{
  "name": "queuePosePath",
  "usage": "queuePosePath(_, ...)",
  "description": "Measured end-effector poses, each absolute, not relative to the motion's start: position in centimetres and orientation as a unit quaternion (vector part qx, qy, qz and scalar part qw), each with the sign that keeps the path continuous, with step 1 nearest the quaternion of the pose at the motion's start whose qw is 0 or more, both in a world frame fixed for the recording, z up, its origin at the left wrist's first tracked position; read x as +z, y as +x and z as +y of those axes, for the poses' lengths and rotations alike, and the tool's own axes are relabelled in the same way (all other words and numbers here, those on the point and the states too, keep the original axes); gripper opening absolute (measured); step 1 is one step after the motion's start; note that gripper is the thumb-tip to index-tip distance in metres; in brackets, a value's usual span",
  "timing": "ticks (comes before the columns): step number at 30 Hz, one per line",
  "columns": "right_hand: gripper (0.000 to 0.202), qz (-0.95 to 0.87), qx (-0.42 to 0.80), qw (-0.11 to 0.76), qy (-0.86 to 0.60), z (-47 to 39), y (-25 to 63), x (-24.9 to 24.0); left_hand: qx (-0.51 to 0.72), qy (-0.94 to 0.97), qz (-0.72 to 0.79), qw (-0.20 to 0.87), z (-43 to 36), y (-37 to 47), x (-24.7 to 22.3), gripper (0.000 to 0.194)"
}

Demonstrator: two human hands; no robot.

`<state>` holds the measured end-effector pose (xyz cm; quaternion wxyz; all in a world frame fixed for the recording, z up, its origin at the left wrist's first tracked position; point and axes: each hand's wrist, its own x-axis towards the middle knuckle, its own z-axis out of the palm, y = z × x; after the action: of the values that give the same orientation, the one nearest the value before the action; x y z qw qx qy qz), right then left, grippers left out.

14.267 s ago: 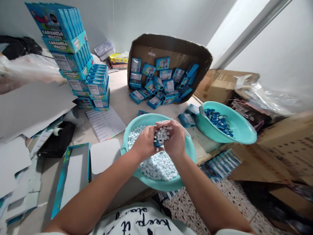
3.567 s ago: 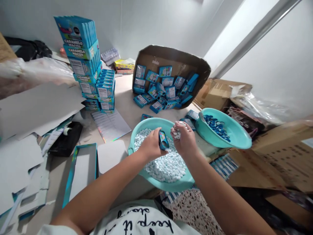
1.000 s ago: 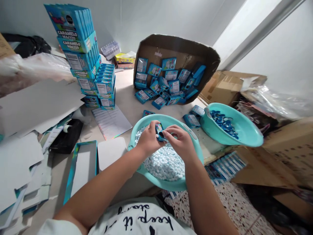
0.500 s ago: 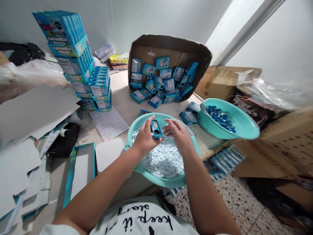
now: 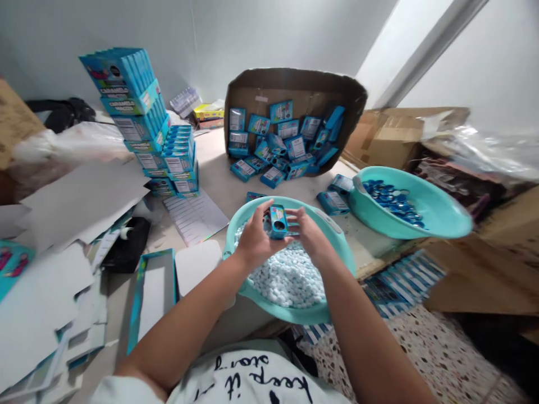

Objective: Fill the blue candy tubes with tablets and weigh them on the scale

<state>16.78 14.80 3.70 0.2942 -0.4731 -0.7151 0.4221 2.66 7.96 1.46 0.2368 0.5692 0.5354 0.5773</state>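
My left hand is closed around a small blue candy box, held upright with its printed front and dark round opening facing me. My right hand is at the box's right side, fingers stretched out and slightly apart. Its fingertips reach the box's edge; whether they press on it I cannot tell. Something pale lies between the left fingers and the box, too blurred to name. Both hands are over a turquoise basin holding many small white candies.
A cardboard box lying on its side holds several blue candy boxes. At right stands a turquoise basin with blue round lids. Stacked display boxes rise at left, near cardboard sheets and an open blue tray.
My right hand has moved in to the candy box's right side. The box has shifted slightly in my left hand and faces me more squarely. The whole view has swung a little left.
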Motion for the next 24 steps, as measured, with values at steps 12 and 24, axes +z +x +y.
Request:
queuePosePath(12, 0.056, -0.859, 0.285, -0.086, -0.417, 13.0, 15.7, 1.6, 0.581, 0.516, 0.622, 0.097, -5.7, -10.0, 7.7, 0.079)
queuePosePath(24, 0.059, -0.872, 0.248, -0.136, -0.399, 12.7, 15.0, 2.5, 0.508, 0.483, 0.67, 0.246, -6.0, -10.5, 1.4, 0.038)
